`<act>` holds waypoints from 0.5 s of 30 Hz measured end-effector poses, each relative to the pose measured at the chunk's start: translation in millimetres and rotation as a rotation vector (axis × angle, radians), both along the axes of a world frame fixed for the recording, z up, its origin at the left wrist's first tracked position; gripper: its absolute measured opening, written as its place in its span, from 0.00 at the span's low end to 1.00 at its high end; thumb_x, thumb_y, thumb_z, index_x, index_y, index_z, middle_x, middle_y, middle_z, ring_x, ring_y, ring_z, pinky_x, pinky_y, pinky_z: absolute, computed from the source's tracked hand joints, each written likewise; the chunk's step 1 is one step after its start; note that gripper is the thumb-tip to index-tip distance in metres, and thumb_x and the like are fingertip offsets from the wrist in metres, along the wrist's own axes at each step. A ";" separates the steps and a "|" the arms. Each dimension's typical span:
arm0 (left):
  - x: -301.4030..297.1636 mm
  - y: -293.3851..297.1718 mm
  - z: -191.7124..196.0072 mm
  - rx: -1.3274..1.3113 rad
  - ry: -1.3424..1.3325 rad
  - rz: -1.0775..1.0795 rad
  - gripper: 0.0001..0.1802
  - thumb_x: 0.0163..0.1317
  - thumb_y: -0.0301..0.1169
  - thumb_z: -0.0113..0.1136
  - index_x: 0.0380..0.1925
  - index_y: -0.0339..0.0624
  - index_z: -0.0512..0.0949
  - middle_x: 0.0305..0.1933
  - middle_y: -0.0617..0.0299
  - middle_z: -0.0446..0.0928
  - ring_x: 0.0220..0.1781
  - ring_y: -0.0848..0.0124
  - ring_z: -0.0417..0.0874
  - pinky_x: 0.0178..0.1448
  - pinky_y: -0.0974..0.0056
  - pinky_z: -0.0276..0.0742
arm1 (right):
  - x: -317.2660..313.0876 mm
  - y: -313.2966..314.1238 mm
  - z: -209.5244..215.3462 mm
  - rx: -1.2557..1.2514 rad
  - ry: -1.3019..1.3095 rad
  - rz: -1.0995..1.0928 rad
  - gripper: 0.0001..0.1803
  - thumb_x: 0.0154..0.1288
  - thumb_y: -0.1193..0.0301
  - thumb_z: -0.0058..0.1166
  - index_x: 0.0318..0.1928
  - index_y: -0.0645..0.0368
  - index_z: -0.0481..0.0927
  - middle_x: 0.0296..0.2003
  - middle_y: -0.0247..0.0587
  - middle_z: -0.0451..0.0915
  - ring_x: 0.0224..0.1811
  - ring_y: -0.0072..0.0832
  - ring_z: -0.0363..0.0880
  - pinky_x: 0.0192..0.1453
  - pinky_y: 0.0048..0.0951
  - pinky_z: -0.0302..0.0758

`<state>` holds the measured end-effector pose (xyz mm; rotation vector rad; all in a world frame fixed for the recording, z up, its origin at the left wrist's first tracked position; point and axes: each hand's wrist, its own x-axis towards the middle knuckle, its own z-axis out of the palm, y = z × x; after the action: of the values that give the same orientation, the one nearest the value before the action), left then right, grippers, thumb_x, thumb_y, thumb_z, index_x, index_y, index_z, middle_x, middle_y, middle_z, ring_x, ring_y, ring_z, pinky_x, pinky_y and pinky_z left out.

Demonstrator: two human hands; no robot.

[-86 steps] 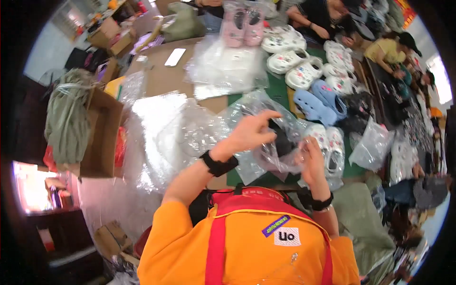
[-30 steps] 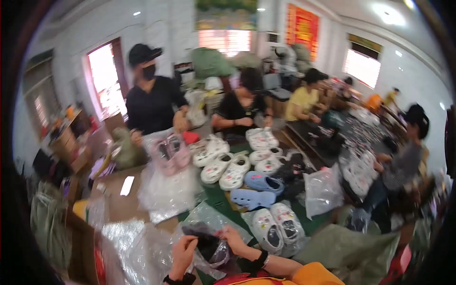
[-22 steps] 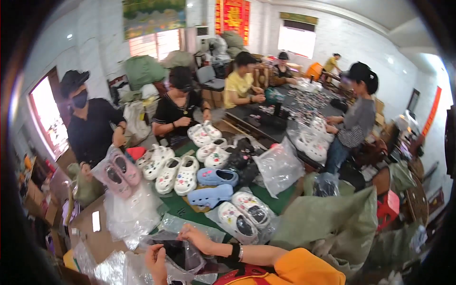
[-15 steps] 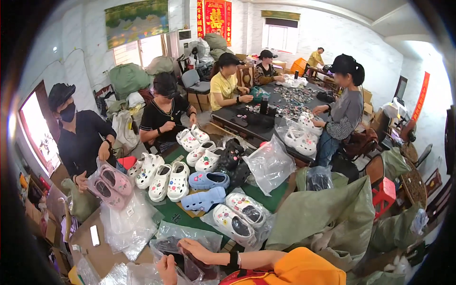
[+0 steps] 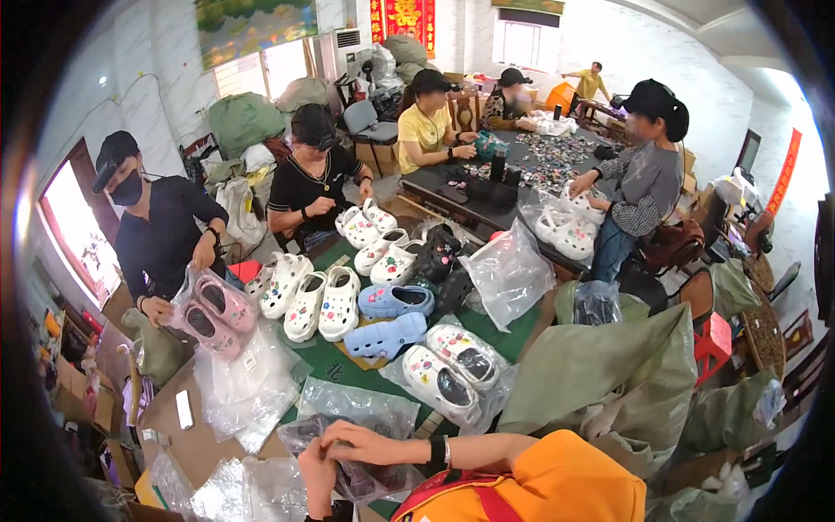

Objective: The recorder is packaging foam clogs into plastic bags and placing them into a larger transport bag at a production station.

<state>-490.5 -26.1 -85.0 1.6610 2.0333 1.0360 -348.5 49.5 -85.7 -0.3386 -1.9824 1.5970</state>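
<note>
At the near edge of the table, a clear plastic bag (image 5: pixel 376 481) with dark, purplish-brown clogs inside lies under my hands. My left hand (image 5: pixel 317 468) is closed at the bag's left end. Against it, my right hand (image 5: pixel 364 443) reaches over with curled fingers and pinches the same end of the bag; the fingertips are partly hidden. Just beyond lies another bag (image 5: pixel 357 404) of clear plastic. Farther right, white clogs (image 5: pixel 442 370) with colourful charms rest in an open clear bag, next to a pair of blue clogs (image 5: pixel 387 335).
White charm-covered clogs (image 5: pixel 320 304) and black clogs (image 5: pixel 439 257) fill the table's far side. At left, a co-worker holds bagged pink clogs (image 5: pixel 213 317) above loose plastic bags (image 5: pixel 248 383) and a white phone (image 5: pixel 183 409). A big green sack (image 5: pixel 600 374) stands at right.
My right hand has come left, meeting my left hand at the bag's end. My left hand has risen slightly. The whole view has shifted a little.
</note>
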 end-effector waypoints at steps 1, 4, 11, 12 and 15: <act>-1.1 -2.1 5.7 0.019 -0.105 0.046 0.03 0.47 0.23 0.53 0.24 0.35 0.72 0.17 0.54 0.71 0.19 0.64 0.71 0.25 0.64 0.65 | 0.8 3.3 0.6 0.387 -0.041 -0.067 0.29 0.56 0.56 0.50 0.54 0.59 0.62 0.54 0.45 0.62 0.58 0.35 0.59 0.60 0.37 0.54; -4.2 -6.8 27.8 0.036 -0.270 0.056 0.06 0.48 0.25 0.56 0.21 0.33 0.71 0.16 0.64 0.69 0.20 0.80 0.66 0.24 0.71 0.63 | 4.0 14.7 4.5 0.519 -0.245 0.055 0.47 0.43 0.56 0.59 0.62 0.55 0.51 0.63 0.47 0.44 0.65 0.42 0.45 0.64 0.49 0.45; 3.1 -7.7 47.9 0.018 -0.591 -0.034 0.05 0.49 0.24 0.57 0.21 0.35 0.72 0.18 0.70 0.68 0.21 0.84 0.63 0.25 0.76 0.60 | -32.2 21.9 -20.5 0.473 -0.083 0.096 0.20 0.62 0.63 0.38 0.53 0.56 0.61 0.55 0.47 0.56 0.59 0.37 0.51 0.62 0.44 0.46; 1.2 -7.8 48.3 0.020 -0.576 -0.010 0.05 0.49 0.25 0.57 0.22 0.35 0.72 0.19 0.70 0.68 0.22 0.83 0.64 0.26 0.76 0.60 | -33.0 23.3 -21.8 0.236 -0.046 0.058 0.18 0.64 0.60 0.34 0.46 0.59 0.66 0.46 0.47 0.65 0.51 0.36 0.62 0.58 0.39 0.54; -7.2 -10.7 42.5 0.049 -0.609 0.063 0.03 0.49 0.23 0.57 0.24 0.36 0.72 0.21 0.69 0.68 0.24 0.83 0.66 0.28 0.76 0.61 | -30.4 33.0 -32.0 -0.188 0.012 -0.085 0.23 0.67 0.56 0.31 0.35 0.64 0.72 0.34 0.45 0.75 0.35 0.32 0.73 0.49 0.30 0.65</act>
<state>-497.7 -36.8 -42.6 1.1123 1.6650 1.4103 -378.9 82.5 -117.7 -0.4786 -1.7883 1.7306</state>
